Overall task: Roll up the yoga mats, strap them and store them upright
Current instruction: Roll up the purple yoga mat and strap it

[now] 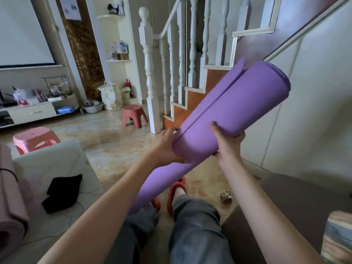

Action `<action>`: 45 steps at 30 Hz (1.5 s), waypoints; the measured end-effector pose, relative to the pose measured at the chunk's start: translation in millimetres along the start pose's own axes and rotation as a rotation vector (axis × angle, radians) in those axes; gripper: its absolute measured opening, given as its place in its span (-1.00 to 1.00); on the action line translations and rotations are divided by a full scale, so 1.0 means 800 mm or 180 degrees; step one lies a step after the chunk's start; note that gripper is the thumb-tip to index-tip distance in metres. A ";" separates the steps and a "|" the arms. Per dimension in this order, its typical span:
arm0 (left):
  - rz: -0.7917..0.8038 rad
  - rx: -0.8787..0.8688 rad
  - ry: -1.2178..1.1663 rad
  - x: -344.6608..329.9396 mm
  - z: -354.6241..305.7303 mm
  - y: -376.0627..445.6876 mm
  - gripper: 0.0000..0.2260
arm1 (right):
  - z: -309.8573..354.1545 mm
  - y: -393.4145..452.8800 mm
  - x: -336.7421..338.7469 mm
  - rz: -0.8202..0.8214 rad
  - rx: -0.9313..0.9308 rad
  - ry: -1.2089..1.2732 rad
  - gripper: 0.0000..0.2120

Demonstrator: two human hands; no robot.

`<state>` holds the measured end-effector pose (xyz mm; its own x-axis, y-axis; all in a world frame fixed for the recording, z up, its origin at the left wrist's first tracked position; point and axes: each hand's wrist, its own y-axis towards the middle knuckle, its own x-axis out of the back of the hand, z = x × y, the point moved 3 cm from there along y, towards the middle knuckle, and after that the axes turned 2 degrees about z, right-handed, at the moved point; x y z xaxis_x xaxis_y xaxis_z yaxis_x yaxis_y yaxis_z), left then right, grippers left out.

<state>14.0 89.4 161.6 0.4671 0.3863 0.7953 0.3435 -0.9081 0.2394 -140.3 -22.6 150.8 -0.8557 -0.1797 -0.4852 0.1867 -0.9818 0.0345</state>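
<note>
Purple mat (226,115), rolled, unstrapped: left hand (165,145) & right hand (226,143) both clasp roll mid-air, prob. to stop it unrolling.

No readable text; wall poster (70,7) print too blurred.

Rolled foam yoga mat (224,119), in both hands: plain purple. Folded cloth (62,193), left of hands: black. Small cube (226,196), below right hand: multicoloured checks.

pink mat (11,202) cut off left, purple mat (228,111) lower end hidden
</note>
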 end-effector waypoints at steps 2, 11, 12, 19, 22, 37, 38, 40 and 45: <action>-0.0237 -0.0020 -0.0153 0.006 0.003 -0.003 0.10 | 0.024 -0.002 -0.026 0.0234 0.0420 -0.0435 0.16; -0.0741 0.0624 -0.1051 -0.018 0.078 -0.078 0.29 | -0.017 -0.063 -0.095 0.1500 0.1111 -0.1490 0.11; -0.0746 0.0739 -0.1077 -0.022 0.090 -0.086 0.27 | -0.031 -0.068 -0.097 0.1559 0.1074 -0.1530 0.11; -0.0539 0.1228 -0.1370 -0.075 0.164 -0.124 0.08 | -0.164 -0.079 -0.084 0.1862 0.0460 -0.1710 0.18; -0.0626 0.1235 -0.1545 -0.095 0.192 -0.127 -0.13 | -0.193 -0.066 -0.070 0.1715 0.0225 -0.1773 0.23; -0.0686 0.1747 -0.1593 -0.149 0.232 -0.144 -0.60 | -0.234 -0.078 -0.018 0.2299 -0.0503 -0.2660 0.16; -0.0798 0.1765 -0.1608 -0.137 0.228 -0.140 -0.67 | -0.234 -0.080 -0.019 0.2297 -0.0576 -0.2674 0.16; -0.1007 0.1791 -0.1910 -0.107 0.211 -0.131 -0.69 | -0.229 -0.084 -0.023 0.2297 -0.0673 -0.2634 0.14; -0.0935 0.1691 -0.1934 -0.077 0.173 -0.120 -0.68 | -0.215 -0.095 -0.027 0.1937 -0.0449 -0.2712 0.27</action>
<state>65.0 174.7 12.5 0.6027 0.7512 0.2693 0.7840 -0.6203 -0.0242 -53.2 66.3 8.3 -0.6449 -0.6766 0.3553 0.7058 -0.7056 -0.0626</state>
